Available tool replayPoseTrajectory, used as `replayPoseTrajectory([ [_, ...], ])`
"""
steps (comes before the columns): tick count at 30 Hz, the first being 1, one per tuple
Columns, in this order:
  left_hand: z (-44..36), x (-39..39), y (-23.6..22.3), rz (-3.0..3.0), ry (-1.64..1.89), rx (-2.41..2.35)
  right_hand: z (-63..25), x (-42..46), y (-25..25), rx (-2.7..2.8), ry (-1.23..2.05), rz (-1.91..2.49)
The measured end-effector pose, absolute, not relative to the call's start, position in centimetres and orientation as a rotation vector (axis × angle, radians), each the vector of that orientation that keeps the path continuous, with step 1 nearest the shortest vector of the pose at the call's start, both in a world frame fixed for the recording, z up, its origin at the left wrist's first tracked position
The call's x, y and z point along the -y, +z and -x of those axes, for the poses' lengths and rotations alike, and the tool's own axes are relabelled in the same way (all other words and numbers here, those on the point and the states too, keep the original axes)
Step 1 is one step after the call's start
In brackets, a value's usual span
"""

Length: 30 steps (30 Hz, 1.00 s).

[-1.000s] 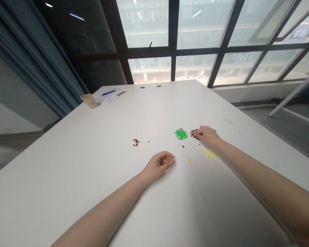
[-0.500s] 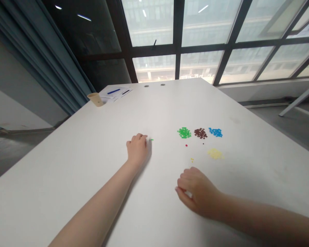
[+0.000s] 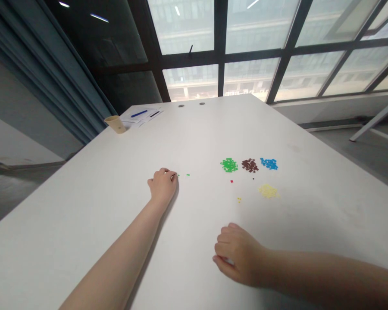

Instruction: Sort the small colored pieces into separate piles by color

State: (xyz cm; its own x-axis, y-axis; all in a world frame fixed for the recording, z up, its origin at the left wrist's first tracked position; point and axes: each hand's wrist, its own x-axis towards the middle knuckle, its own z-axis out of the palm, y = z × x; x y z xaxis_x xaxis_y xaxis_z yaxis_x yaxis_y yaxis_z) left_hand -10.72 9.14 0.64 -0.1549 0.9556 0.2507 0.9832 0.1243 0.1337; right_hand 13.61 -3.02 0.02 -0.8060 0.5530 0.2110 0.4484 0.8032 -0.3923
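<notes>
Left hand (image 3: 163, 186) shifted leftward | fingers (image 3: 171, 175) pinched beside green bits (image 3: 183, 175) | right hand (image 3: 236, 255) curled

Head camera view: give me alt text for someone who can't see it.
A person's left hand sits at tiny green pieces on a white table, with the right hand curled nearer the camera. Beyond lie a green pile, a brown pile, a blue pile and a yellow pile. A paper cup and papers lie far off.

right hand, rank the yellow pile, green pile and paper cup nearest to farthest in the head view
From the right hand:
1. yellow pile, ahead and to the right
2. green pile, farther ahead, almost straight on
3. paper cup, at the table's far end, well left
</notes>
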Motion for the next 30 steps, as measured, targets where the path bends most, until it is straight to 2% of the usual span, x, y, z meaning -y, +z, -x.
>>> replayPoseTrajectory([
  [8, 10.5, -9.1, 0.7, 1.992, -0.411, 2.210, -13.7, 2.8, -0.1, 2.682, 0.475, 0.744],
  [13, 10.2, -8.9, 1.2, 2.031, -0.606, 2.062, -13.7, 2.9, -0.2, 2.691, 0.477, 0.724],
  [19, 6.8, -7.5, 1.7, 2.423, -1.165, 1.812, -13.8, 2.9, 0.0, 2.708, 0.471, 0.688],
  [25, 2.9, -4.8, 0.9, 2.896, -1.852, 2.066, -13.7, 2.7, 0.0, 2.735, 0.468, 0.677],
  [30, 2.5, -3.8, 1.2, 3.082, -2.312, 1.805, -13.8, 2.7, -0.1, 2.739, 0.481, 0.656],
])
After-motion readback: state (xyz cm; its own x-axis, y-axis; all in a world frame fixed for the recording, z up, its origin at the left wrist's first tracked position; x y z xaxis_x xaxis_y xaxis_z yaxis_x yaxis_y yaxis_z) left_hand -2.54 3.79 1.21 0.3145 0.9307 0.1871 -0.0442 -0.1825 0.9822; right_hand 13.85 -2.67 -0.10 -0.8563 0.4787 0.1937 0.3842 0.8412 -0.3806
